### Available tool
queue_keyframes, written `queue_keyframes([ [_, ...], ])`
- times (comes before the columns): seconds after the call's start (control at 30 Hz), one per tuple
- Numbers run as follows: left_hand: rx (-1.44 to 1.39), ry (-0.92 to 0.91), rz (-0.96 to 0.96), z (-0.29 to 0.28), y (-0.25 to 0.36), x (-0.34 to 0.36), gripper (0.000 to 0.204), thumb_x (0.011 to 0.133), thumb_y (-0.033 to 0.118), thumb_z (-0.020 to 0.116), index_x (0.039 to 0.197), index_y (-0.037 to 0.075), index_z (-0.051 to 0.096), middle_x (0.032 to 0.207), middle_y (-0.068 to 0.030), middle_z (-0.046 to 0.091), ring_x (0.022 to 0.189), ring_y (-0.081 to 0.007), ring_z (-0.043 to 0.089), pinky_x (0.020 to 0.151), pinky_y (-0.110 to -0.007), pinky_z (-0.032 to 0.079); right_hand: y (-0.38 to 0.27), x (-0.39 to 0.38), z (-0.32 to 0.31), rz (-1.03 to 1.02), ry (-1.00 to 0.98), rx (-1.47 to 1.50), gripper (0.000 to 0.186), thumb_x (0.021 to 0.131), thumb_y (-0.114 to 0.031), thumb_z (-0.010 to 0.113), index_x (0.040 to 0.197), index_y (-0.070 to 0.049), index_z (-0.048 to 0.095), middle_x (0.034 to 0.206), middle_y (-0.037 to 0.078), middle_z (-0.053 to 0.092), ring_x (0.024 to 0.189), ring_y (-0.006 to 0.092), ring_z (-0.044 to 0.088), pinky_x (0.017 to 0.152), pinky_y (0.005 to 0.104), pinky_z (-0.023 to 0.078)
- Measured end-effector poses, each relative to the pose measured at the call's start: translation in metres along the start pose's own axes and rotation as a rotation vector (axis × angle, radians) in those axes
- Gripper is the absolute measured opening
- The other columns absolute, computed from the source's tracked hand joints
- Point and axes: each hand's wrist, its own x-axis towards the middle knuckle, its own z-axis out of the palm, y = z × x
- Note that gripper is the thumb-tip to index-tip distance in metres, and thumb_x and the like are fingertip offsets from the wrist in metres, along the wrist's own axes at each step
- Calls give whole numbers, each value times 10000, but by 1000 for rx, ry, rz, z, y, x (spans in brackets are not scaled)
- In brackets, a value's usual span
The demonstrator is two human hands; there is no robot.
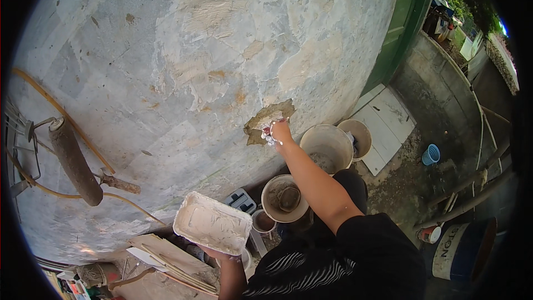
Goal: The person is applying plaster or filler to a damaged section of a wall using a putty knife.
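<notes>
A rectangular, cream-coated tray (212,223) is grasped at its near edge by the left hand (219,254), and could be tipped if that one-sided grip slackened. A small red object smeared with white paste (266,132), its kind indistinct, is clenched in the right hand (281,132) at a rough brown hollow (255,128) in the grey-white plastered wall (139,50); overloaded, paste might be dropped.

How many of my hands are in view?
2: your right hand is at the rough brown patch on the wall; your left hand, mostly hidden, supports the smeared tray from below.
</notes>
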Motion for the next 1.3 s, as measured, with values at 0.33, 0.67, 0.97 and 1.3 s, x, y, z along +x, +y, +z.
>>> queue_keyframes([
  [0.33,-202,113,63,-7,8,-5,652,809,572,359,1322,180,265,1363,-86,263,1214,-354,286,970,-561,198,-2,0,1,-102,-88,-117,100,721,-7,385,747,-43,474,668,43,485,538,142,463,460,326,345],
  [0.67,88,269,190,17,5,-9,621,838,540,271,1321,150,252,1340,-87,295,1189,-332,331,963,-500,275,5,-19,-10,-116,-199,-95,154,756,-12,433,868,-34,536,731,36,550,589,125,513,478,265,402],
  [0.97,111,-19,132,-1,13,-4,631,834,549,272,1320,146,252,1337,-93,296,1172,-337,353,949,-503,296,31,1,-38,-191,-153,-295,218,756,-2,435,952,-12,531,815,65,572,667,146,554,562,288,440],
  [1.3,73,-96,89,-6,13,0,617,841,528,267,1321,141,245,1331,-101,303,1163,-347,363,938,-510,312,8,-29,-42,-176,-113,40,91,841,-56,466,920,-31,505,776,16,531,616,103,508,502,261,444],
])
